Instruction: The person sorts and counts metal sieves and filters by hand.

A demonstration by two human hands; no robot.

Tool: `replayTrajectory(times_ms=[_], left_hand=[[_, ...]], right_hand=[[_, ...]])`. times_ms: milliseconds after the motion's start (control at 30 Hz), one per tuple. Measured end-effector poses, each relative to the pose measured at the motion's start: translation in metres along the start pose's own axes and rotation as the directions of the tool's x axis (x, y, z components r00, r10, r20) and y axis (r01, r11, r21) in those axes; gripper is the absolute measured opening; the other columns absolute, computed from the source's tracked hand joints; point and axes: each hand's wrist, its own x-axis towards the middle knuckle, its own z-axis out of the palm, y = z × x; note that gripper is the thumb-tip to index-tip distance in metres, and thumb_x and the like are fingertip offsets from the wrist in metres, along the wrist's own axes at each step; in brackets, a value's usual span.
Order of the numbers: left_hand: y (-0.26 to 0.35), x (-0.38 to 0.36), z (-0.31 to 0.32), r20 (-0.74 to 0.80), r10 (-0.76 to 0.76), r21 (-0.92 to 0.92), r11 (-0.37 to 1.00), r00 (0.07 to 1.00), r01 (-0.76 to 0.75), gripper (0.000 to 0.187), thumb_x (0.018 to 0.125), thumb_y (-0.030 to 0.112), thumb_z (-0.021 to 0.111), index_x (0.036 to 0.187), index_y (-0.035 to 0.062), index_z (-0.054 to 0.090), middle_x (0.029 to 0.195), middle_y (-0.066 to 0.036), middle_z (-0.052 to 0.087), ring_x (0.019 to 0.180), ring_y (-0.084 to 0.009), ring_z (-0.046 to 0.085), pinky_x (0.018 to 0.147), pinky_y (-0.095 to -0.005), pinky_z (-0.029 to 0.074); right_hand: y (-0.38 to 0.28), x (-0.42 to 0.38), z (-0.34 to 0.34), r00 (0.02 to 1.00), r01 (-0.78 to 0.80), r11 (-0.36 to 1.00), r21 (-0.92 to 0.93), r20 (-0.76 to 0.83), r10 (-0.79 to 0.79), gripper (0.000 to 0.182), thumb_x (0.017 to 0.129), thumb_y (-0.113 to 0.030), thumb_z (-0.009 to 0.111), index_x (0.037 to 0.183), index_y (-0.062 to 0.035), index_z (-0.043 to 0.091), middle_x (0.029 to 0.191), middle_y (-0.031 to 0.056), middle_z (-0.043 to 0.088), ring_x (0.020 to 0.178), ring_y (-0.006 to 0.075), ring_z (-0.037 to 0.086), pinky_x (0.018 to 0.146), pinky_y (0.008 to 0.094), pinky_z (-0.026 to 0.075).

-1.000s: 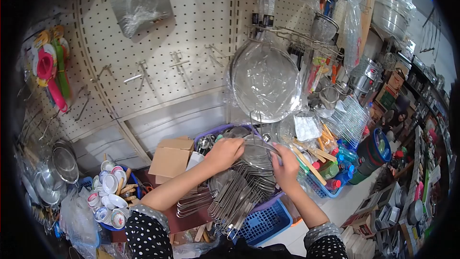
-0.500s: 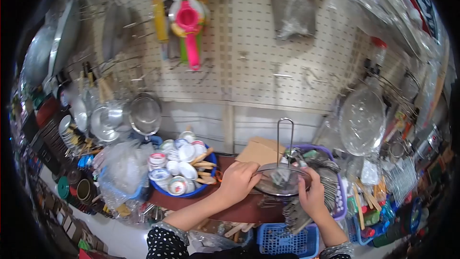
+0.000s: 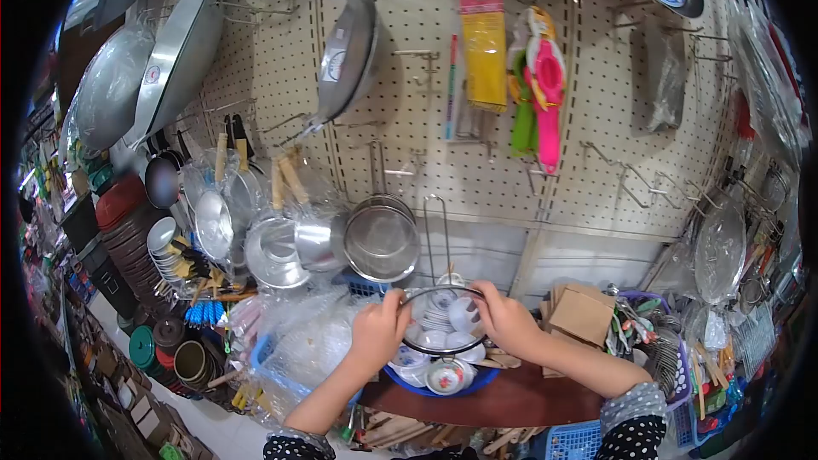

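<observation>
I hold a round mesh strainer (image 3: 442, 324) with a dark rim by its two sides, its long wire handle pointing up and away from me. My left hand (image 3: 381, 326) is closed on the rim's left side. On the opposite side, my right hand (image 3: 504, 321) grips the rim with bent fingers. Through the mesh show white bowls and spoons in a blue basin (image 3: 443, 390) below. Just beyond my left hand, another mesh strainer (image 3: 381, 238) hangs from a hook on the pegboard (image 3: 400, 132).
Pans (image 3: 177, 55) and pots (image 3: 277, 251) hang at the left. A plastic-wrapped blue basket (image 3: 271, 364) stands left of the basin. At right are a cardboard box (image 3: 581, 315) and a purple basket (image 3: 679, 375) of utensils. Metal hooks (image 3: 635, 186) stick out from the board.
My view has turned left. Both hands have carried the strainer left, from by the purple basket to above the blue basin, keeping hold of its rim.
</observation>
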Motion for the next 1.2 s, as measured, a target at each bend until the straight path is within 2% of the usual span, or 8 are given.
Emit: replayTrajectory(times_ms=[100, 400, 667, 767, 867, 967, 1067, 1200], left_hand=[[-0.052, 0.02, -0.014, -0.153, 0.073, 0.105, 0.993, 0.985, -0.058, 0.015, 0.089, 0.018, 0.066, 0.097, 0.0073, 0.059, 0.068, -0.015, 0.065, 0.056, -0.0355, 0.061, 0.055, -0.0444, 0.047], [-0.139, 0.074, -0.036, -0.082, -0.055, 0.239, 0.968, 0.995, 0.074, 0.015, 0.094, 0.023, 0.06, 0.098, 0.0093, 0.059, 0.068, -0.015, 0.065, 0.057, -0.0364, 0.062, 0.054, -0.0458, 0.048], [-0.175, 0.101, -0.007, -0.095, 0.064, 0.383, 0.923, 0.993, -0.022, 0.016, 0.093, 0.026, 0.061, 0.092, 0.0098, 0.059, 0.071, -0.009, 0.064, 0.071, -0.0293, 0.063, 0.068, -0.0418, 0.046], [-0.184, 0.108, 0.013, -0.146, 0.174, 0.472, 0.877, 0.974, -0.087, 0.017, 0.091, 0.027, 0.063, 0.089, 0.0108, 0.059, 0.081, -0.006, 0.061, 0.084, -0.0242, 0.058, 0.078, -0.041, 0.041], [-0.192, 0.116, 0.035, -0.16, 0.227, 0.582, 0.808, 0.961, -0.093, 0.019, 0.089, 0.029, 0.064, 0.087, 0.0115, 0.058, 0.087, -0.004, 0.057, 0.091, -0.022, 0.054, 0.084, -0.0435, 0.038], [-0.2, 0.125, 0.051, -0.171, 0.247, 0.641, 0.763, 0.954, -0.083, 0.019, 0.089, 0.03, 0.063, 0.088, 0.0117, 0.057, 0.087, -0.004, 0.056, 0.092, -0.0219, 0.053, 0.088, -0.0461, 0.038], [-0.205, 0.131, 0.062, -0.183, 0.245, 0.671, 0.739, 0.952, -0.061, 0.019, 0.09, 0.03, 0.062, 0.089, 0.0118, 0.057, 0.087, -0.004, 0.056, 0.093, -0.0222, 0.053, 0.09, -0.0473, 0.037], [-0.208, 0.133, 0.067, -0.181, 0.218, 0.692, 0.721, 0.959, -0.033, 0.021, 0.09, 0.032, 0.062, 0.09, 0.0122, 0.056, 0.088, -0.004, 0.055, 0.094, -0.0223, 0.053, 0.092, -0.0468, 0.036]], right_hand=[[-0.011, 0.05, 0.044, 1.0, 0.004, 1.0, 0.018, -0.026, -0.004, 0.023, 0.099, -0.015, 0.05, 0.12, -0.0053, 0.046, 0.076, 0.023, 0.065, 0.066, 0.0431, 0.065, 0.056, 0.0508, 0.05], [-0.009, 0.149, 0.122, 0.996, -0.057, 0.992, 0.114, -0.062, 0.064, 0.021, 0.102, -0.019, 0.047, 0.119, -0.0075, 0.043, 0.066, 0.0246, 0.061, 0.063, 0.0463, 0.062, 0.056, 0.0547, 0.046], [0.023, 0.176, 0.149, 0.983, -0.176, 0.974, 0.142, -0.02, 0.181, 0.02, 0.101, -0.019, 0.047, 0.115, -0.0046, 0.042, 0.065, 0.0243, 0.061, 0.064, 0.0467, 0.062, 0.057, 0.0555, 0.046], [0.039, 0.18, 0.157, 0.981, -0.187, 0.981, -0.06, -0.063, 0.183, 0.022, 0.102, -0.017, 0.046, 0.118, -0.004, 0.042, 0.067, 0.0199, 0.066, 0.062, 0.0408, 0.065, 0.058, 0.0486, 0.051], [0.049, 0.187, 0.164, 0.972, -0.134, 0.972, -0.194, -0.216, 0.091, 0.024, 0.101, -0.019, 0.047, 0.117, -0.0016, 0.046, 0.071, 0.0208, 0.067, 0.063, 0.0428, 0.066, 0.057, 0.0509, 0.051], [0.054, 0.193, 0.167, 0.968, -0.162, 0.93, -0.331, -0.237, 0.084, 0.028, 0.1, -0.021, 0.047, 0.115, 0.0021, 0.05, 0.075, 0.0218, 0.067, 0.063, 0.0431, 0.066, 0.057, 0.0515, 0.053], [0.051, 0.202, 0.163, 0.969, -0.242, 0.883, -0.402, -0.142, 0.201, 0.03, 0.095, -0.016, 0.05, 0.118, 0.0034, 0.05, 0.081, 0.021, 0.069, 0.069, 0.0385, 0.069, 0.059, 0.0481, 0.056], [0.06, 0.207, 0.173, 0.972, -0.217, 0.825, -0.522, -0.195, 0.133, 0.032, 0.092, -0.017, 0.053, 0.117, 0.0034, 0.053, 0.076, 0.0168, 0.068, 0.063, 0.032, 0.07, 0.052, 0.0427, 0.055]])
